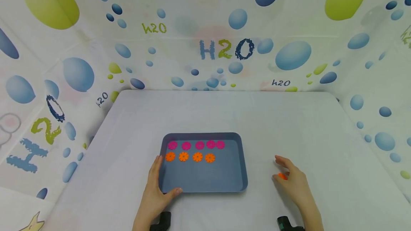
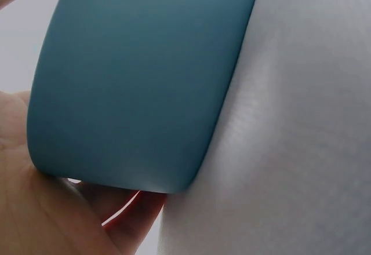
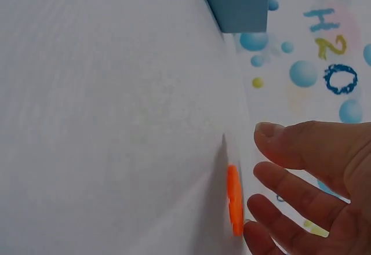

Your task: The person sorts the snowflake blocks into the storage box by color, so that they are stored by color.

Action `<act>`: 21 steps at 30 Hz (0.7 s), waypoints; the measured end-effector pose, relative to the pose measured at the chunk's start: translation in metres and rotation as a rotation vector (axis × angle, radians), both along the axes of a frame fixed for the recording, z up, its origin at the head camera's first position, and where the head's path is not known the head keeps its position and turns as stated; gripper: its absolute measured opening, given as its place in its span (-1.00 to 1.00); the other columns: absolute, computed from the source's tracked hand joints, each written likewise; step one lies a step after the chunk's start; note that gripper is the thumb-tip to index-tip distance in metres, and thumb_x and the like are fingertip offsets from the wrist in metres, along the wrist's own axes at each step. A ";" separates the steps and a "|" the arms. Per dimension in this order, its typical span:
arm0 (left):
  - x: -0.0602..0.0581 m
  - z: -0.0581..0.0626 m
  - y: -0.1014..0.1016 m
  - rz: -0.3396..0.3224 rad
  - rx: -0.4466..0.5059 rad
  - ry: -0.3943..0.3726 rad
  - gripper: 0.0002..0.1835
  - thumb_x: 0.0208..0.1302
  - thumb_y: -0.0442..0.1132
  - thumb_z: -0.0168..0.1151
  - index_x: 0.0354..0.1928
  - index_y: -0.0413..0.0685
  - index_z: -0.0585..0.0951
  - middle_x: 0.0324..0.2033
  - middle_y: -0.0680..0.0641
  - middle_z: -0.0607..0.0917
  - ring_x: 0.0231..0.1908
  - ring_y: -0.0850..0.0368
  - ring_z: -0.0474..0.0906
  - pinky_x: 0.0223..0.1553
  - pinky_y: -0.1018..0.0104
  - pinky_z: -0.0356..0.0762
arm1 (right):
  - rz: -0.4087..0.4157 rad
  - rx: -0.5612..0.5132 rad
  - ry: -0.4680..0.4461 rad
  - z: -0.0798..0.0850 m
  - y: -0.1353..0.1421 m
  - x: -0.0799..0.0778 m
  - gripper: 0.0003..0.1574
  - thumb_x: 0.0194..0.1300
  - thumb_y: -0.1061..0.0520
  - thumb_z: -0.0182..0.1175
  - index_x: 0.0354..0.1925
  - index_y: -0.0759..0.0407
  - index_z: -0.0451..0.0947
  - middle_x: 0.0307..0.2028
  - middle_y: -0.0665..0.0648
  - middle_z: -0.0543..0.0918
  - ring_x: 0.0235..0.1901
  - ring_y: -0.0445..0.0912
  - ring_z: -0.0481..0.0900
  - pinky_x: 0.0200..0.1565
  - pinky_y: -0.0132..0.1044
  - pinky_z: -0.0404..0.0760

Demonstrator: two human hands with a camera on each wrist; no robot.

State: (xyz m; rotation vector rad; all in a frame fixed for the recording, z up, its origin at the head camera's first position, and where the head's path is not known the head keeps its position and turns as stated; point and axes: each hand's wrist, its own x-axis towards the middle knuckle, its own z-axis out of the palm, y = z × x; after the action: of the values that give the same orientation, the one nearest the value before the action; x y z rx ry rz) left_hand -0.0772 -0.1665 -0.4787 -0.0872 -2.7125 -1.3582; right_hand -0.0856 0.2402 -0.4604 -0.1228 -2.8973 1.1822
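A blue-grey tray [image 1: 224, 177] lies on the table. Along its far side runs a row of several pink flower-shaped discs [image 1: 186, 145], with a row of several orange ones [image 1: 197, 157] just nearer. My left hand [image 1: 155, 195] holds the tray's near left corner, its fingers along the left side and the thumb at the front rim. Right of the tray, another orange flower-shaped disc [image 3: 235, 200] lies on the table. Over it is my right hand [image 1: 293, 184], thumb and fingers spread apart and not closed on the disc.
White cloth covers the table [image 1: 205, 113]. Behind it and at the sides hang white sheets [image 1: 179, 60] printed with blue and green drops. Black wrist devices [image 1: 161, 221] show below both hands.
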 end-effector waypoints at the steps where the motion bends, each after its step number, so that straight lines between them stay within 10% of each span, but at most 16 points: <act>1: 0.000 0.000 0.000 0.000 0.000 -0.001 0.26 -0.19 -0.09 0.61 0.53 0.04 0.00 0.50 -0.29 0.00 0.41 -0.43 0.03 0.22 -0.47 0.12 | 0.000 0.013 0.005 -0.001 0.002 0.002 -0.27 0.12 0.31 0.27 0.28 0.21 0.37 0.15 0.26 0.60 0.12 0.17 0.54 0.10 0.06 0.53; 21: 0.001 0.001 0.000 -0.005 0.011 -0.027 0.25 -0.15 -0.09 0.59 0.53 0.04 -0.03 0.51 -0.25 -0.03 0.42 -0.41 0.00 0.23 -0.46 0.12 | -0.027 0.168 -0.127 0.003 0.013 0.009 -0.44 0.08 0.27 0.34 0.11 0.25 0.57 -0.09 0.28 0.66 -0.16 0.09 0.61 -0.15 0.01 0.56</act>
State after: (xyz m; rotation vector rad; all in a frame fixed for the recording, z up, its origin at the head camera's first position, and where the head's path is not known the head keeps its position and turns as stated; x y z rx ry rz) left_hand -0.0760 -0.1668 -0.4780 -0.0746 -2.7285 -1.3855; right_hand -0.0765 0.2533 -0.4574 -0.2421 -3.0782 0.9552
